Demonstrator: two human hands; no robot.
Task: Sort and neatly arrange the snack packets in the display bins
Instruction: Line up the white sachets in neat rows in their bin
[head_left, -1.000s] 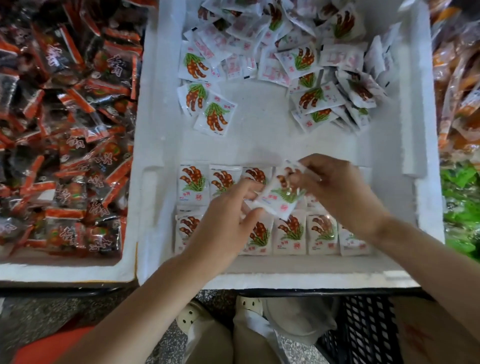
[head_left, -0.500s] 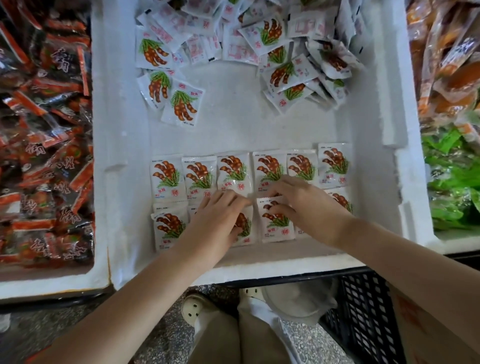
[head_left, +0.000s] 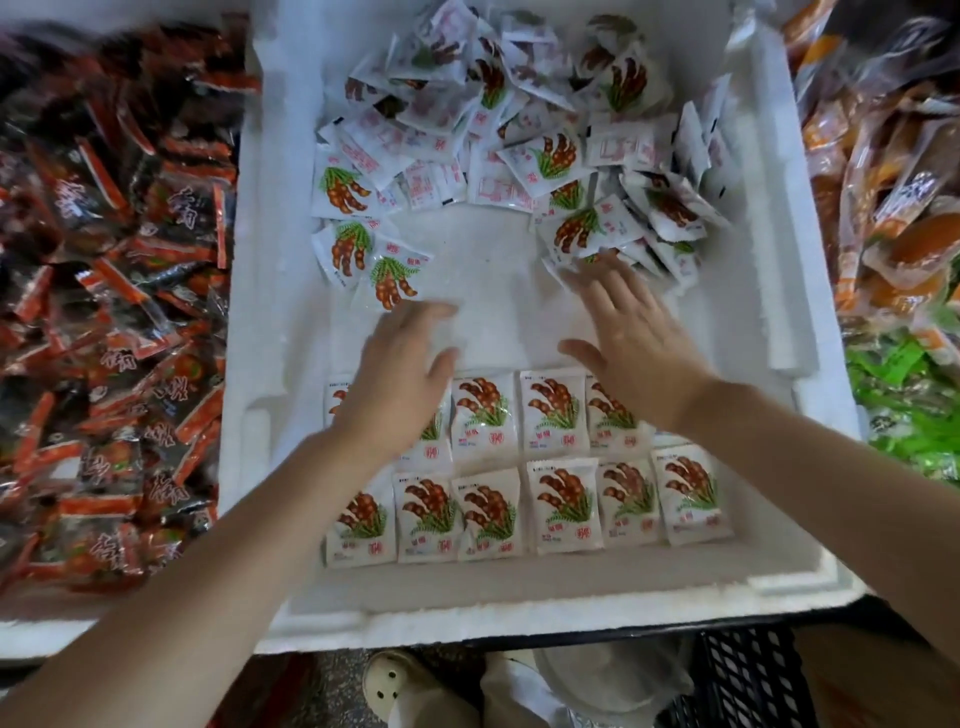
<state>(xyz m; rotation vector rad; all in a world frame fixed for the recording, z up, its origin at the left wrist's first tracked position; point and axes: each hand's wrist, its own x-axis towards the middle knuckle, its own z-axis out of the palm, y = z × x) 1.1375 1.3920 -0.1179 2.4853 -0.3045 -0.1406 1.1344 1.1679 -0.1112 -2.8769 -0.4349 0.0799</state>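
Note:
A white foam bin (head_left: 270, 291) holds small white snack packets printed with brown pods and green leaves. Two neat rows of packets (head_left: 561, 499) lie flat along the bin's near side. A loose pile of the same packets (head_left: 519, 130) fills the far end. My left hand (head_left: 400, 374) hovers open over the left end of the far row, fingers stretched toward a stray packet (head_left: 389, 280). My right hand (head_left: 628, 332) is open too, its fingertips at the near edge of the loose pile. Neither hand holds a packet.
A bin of red-and-black packets (head_left: 114, 312) lies to the left. Orange packets (head_left: 883, 182) and green packets (head_left: 909, 405) fill bins on the right. Below the foam bin's front rim stand a black crate (head_left: 748, 680) and a foot in a white clog (head_left: 395, 686).
A second ago both hands held one packet over the rows, then pressed it into the rows. Now both hands are empty and have reached forward toward the loose pile.

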